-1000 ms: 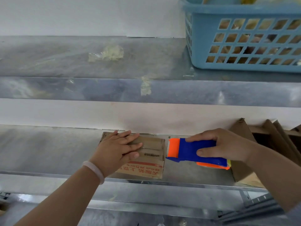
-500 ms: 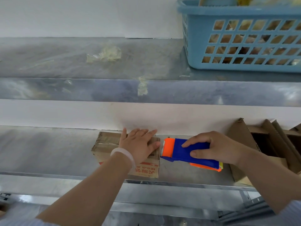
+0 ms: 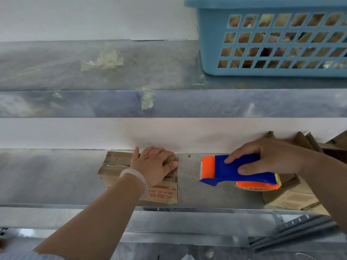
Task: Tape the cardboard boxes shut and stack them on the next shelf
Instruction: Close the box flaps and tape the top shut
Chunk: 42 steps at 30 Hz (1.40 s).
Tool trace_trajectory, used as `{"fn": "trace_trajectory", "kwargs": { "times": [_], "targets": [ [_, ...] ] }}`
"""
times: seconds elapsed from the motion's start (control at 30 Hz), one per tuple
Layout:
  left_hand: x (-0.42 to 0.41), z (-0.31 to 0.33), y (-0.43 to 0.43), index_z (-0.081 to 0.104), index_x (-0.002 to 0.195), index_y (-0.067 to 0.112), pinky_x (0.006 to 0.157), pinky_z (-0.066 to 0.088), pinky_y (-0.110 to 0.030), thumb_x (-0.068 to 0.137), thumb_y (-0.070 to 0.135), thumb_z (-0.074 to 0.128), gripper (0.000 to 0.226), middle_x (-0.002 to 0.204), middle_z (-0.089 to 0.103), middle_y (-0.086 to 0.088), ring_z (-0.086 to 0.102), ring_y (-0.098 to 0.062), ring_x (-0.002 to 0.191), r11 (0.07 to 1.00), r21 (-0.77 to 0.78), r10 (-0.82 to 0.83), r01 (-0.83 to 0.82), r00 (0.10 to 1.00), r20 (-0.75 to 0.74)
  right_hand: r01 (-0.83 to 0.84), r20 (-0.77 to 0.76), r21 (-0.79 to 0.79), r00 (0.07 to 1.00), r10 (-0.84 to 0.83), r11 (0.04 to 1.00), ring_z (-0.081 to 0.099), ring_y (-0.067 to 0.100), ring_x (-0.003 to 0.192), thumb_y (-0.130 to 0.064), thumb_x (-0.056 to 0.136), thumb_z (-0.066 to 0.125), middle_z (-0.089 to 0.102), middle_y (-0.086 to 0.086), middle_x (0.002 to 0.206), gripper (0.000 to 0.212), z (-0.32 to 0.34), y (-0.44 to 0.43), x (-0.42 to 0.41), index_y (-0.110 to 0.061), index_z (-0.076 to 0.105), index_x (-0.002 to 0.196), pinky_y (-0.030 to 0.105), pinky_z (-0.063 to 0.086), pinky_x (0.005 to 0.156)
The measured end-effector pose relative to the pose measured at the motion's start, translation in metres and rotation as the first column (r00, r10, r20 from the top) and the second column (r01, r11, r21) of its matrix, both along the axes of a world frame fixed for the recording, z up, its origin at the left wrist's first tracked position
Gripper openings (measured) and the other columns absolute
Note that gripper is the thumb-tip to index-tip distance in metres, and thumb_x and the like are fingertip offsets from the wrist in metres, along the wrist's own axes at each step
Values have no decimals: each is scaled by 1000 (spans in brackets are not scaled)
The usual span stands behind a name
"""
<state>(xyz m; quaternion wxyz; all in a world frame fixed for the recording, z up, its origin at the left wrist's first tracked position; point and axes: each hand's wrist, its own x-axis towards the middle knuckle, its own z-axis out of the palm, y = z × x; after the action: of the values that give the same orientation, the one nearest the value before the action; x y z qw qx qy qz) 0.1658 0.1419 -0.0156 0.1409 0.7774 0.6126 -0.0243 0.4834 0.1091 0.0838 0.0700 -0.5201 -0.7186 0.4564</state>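
Cardboard box (image 3: 115, 164) by the wall (image 3: 75, 132), tape dispenser (image 3: 237, 171) at its 3 o'clock

The cardboard box spans the lower shelf (image 3: 47, 177), back edge near the wall, front face almost at the shelf lip. The left hand (image 3: 154, 166) lies flat on its top. Across a gap of grey metal, the right hand (image 3: 268, 158) grips the tape dispenser; open cartons (image 3: 293, 197) crowd beyond it. A blue basket (image 3: 210, 34) stands on the upper shelf (image 3: 56, 72) at 1 o'clock
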Motion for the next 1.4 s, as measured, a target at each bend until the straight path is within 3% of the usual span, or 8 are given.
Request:
{"fn": "trace_trajectory", "kwargs": {
  "times": [0.3,0.5,0.67,0.87,1.1,1.23,1.3,1.4],
  "targets": [
    [-1,0,-3,30,134,57,115,-11,-52,84,77,10,58,152,28,19,9,-13,146,1000,22,-8,8,1000,6,-213,526,337,851,4,917,54,-1,88,-54,81,57,62,-25,115,40,-57,-19,-56,-61,53,120,20,43,71],
    [-1,0,-5,31,134,56,116,-10,-51,80,80,8,64,150,30,19,11,-12,145,999,34,-4,3,999,37,-110,538,579,796,-277,808,63,14,84,-52,94,38,65,-12,109,42,-101,-19,-47,-51,37,136,25,40,59],
    [-1,0,-7,31,135,57,116,-10,-49,78,81,7,66,149,31,22,13,-11,145,999,52,2,-5,998,56,-302,690,615,652,-313,728,62,21,101,-35,93,41,60,-5,120,63,-142,-9,-38,-36,15,151,35,45,81],
    [-1,0,-8,31,135,55,116,-7,-49,75,82,4,71,146,33,23,18,-10,143,997,79,5,-10,998,61,-387,665,691,672,-326,611,67,35,83,-17,49,77,68,13,95,71,-161,-30,-58,-12,69,120,44,56,72],
    [1,0,-12,32,138,52,118,-2,-49,74,82,5,75,144,38,22,26,-11,140,993,112,15,-24,996,83,-124,686,491,665,-295,862,58,44,117,-27,69,72,56,29,129,62,-179,-67,-113,-8,62,128,51,50,96],
    [0,0,-14,32,139,49,117,-3,-49,77,81,7,74,145,39,21,26,-11,141,992,122,4,-18,993,117,284,230,427,884,-407,858,54,16,111,-14,92,46,56,1,129,42,-169,-67,-118,-28,53,131,28,42,93],
    [-1,0,-13,30,141,48,116,-5,-49,81,77,6,71,148,36,21,24,-11,142,994,112,2,-18,990,139,675,-255,141,731,-632,724,60,4,91,-20,96,54,68,-7,106,22,-146,-61,-137,-35,62,110,25,44,81],
    [0,0,-11,24,145,46,114,-13,-45,93,62,14,56,152,30,20,18,-9,145,997,77,11,-25,982,188,662,-462,-467,382,-800,586,67,11,96,-37,97,54,72,-6,102,23,-129,-37,-163,-29,59,118,39,53,90]
  ]
}}
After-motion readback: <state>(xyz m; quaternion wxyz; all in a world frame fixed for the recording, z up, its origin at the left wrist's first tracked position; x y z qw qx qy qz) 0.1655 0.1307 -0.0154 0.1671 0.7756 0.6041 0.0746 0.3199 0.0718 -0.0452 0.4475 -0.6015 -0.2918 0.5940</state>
